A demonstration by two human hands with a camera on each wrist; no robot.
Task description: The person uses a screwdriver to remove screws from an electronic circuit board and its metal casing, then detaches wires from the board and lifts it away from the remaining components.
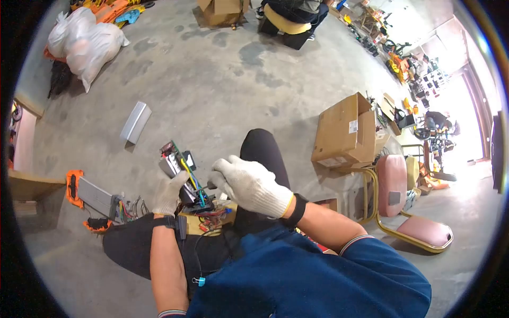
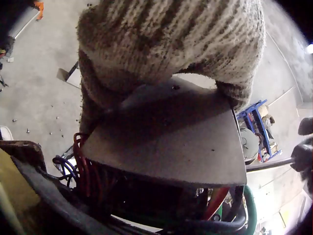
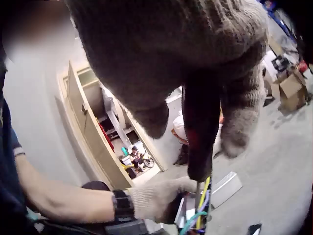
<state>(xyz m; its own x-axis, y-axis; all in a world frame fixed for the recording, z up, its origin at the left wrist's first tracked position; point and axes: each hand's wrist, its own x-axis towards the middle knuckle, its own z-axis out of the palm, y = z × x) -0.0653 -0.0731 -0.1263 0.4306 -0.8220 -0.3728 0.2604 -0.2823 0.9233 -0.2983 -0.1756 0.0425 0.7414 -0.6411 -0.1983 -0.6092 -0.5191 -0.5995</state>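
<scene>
My left hand (image 1: 170,192), in a white knit glove, grips a metal-plated electronic unit (image 2: 166,137) above my lap. Red, blue and green wires (image 2: 87,166) come out around its plate. My gloved right hand (image 1: 252,185) holds a screwdriver (image 3: 199,132) by its dark handle. In the right wrist view, the metal shaft points down at the unit, beside yellow and teal wires (image 3: 191,223). The glove hides part of the plate in the left wrist view. Below the unit, more loose wires (image 1: 217,214) lie over a tan surface (image 1: 193,225) at my lap.
A silver metal cover (image 1: 136,122) lies on the floor ahead. Left of my leg is another grey unit (image 1: 98,197) with orange ends and wires. On the right stand a cardboard box (image 1: 336,132) and a pink chair (image 1: 392,185). A white bag (image 1: 90,50) sits far left; a person sits at the back.
</scene>
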